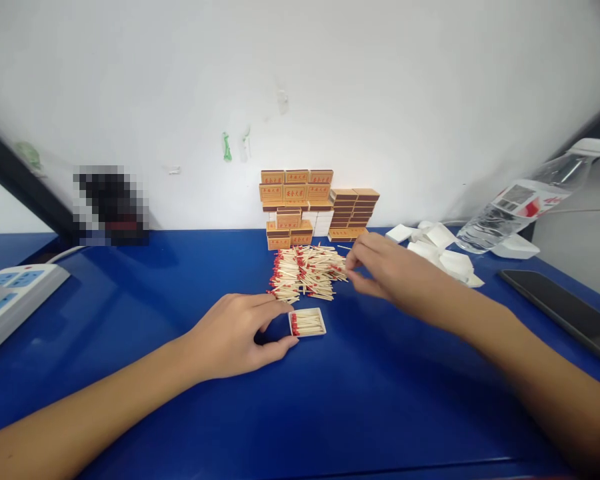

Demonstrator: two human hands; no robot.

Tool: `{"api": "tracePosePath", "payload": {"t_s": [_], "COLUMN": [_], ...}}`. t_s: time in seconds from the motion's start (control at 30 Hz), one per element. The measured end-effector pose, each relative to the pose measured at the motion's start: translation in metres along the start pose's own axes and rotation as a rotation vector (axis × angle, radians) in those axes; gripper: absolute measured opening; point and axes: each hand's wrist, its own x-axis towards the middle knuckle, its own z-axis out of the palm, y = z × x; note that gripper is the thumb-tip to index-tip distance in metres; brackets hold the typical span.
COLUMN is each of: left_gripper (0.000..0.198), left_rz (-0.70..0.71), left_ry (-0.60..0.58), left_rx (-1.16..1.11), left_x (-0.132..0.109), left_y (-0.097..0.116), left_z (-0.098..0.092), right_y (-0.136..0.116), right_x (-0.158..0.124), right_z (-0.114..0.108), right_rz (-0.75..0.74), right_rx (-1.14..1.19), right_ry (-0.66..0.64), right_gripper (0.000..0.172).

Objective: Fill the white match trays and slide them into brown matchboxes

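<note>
A small white matchbox tray [324, 321], partly filled with red-headed matches [307, 324], lies on the blue table. My left hand [247, 333] grips its left end between thumb and fingers. Behind the tray spreads a loose pile of matches [305, 270], most heads pointing left. At the pile's right edge is my right hand [383, 270], its thumb and fingers drawn together in a pinch. Whatever is between those fingertips, if anything, is too small to make out. A thin pale stick [344, 247] shows just left of the right hand's knuckles.
Stacked orange matchboxes [295, 193] and brown-sided boxes [353, 210] stand against the wall behind the pile. To the right are white empty trays [440, 237], a tilted plastic bottle [525, 197] and a dark phone [560, 310]. A power strip [25, 300] lies at left.
</note>
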Motion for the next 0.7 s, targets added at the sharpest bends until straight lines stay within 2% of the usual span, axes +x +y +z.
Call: {"api": "tracePosePath", "payload": {"t_s": [0.13, 0.23, 0.5, 0.6, 0.7], "left_gripper": [0.027, 0.027, 0.025, 0.024, 0.026], "left_rz": [-0.014, 0.0, 0.02, 0.019, 0.011], "left_ry": [-0.012, -0.004, 0.011, 0.002, 0.0], "left_rx": [-0.007, 0.007, 0.001, -0.001, 0.002], "left_x": [0.0, 0.0, -0.001, -0.001, 0.0], "left_y": [0.001, 0.001, 0.001, 0.001, 0.002], "left_z": [0.0, 0.001, 0.002, 0.001, 0.0], "right_y": [-0.049, -0.066, -0.078, -0.075, -0.067], "right_x": [0.006, 0.005, 0.003, 0.003, 0.001], "right_z": [0.007, 0.016, 0.023, 0.018, 0.007], "right_rz": [-0.147, -0.261, -0.287, -0.28, -0.231], "right_rx": [-0.209, -0.267, -0.225, -0.121, -0.021], "right_ry": [0.047, 0.04, 0.06, 0.068, 0.015], "right_gripper": [0.02, 0.02, 0.018, 0.02, 0.024]}}
